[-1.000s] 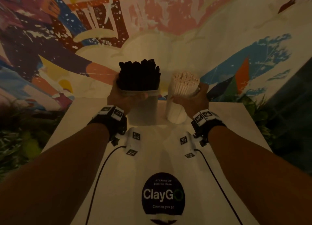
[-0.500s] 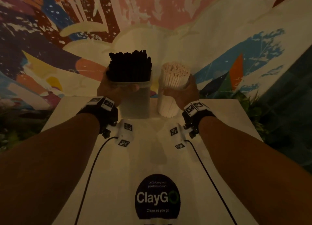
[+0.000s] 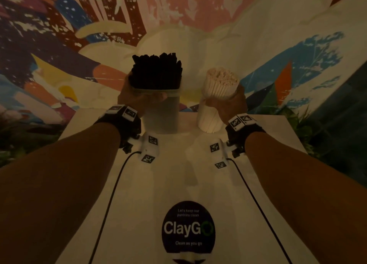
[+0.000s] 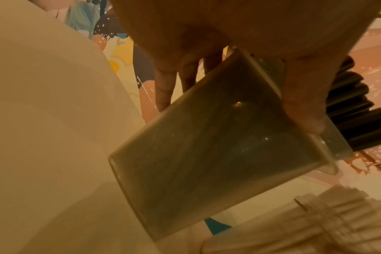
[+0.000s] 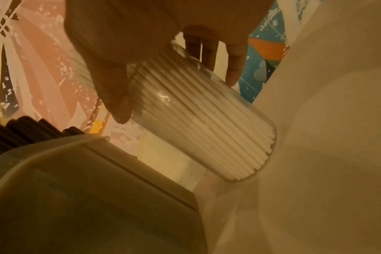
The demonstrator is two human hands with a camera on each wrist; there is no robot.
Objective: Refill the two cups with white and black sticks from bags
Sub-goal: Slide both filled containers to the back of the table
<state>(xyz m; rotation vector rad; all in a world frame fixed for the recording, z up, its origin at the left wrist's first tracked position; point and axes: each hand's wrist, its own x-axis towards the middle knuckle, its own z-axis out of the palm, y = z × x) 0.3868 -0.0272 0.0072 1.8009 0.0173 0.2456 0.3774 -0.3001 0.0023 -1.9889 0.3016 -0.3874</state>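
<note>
A square translucent cup packed with black sticks stands at the back of the white table. My left hand grips it near the rim, with the thumb on its near face. Right of it is a round clear cup full of white sticks. My right hand grips this one below the rim, thumb on one side and fingers on the other. In the right wrist view the round cup's base meets the table.
A painted mural wall rises right behind both cups. A dark oval "ClayGO" sticker lies on the near part of the table. Green foliage flanks the table's right side. No bags are in view.
Both hands keep the same hold. The two cups have gone slightly farther back toward the wall, and the head view has shifted a little.
</note>
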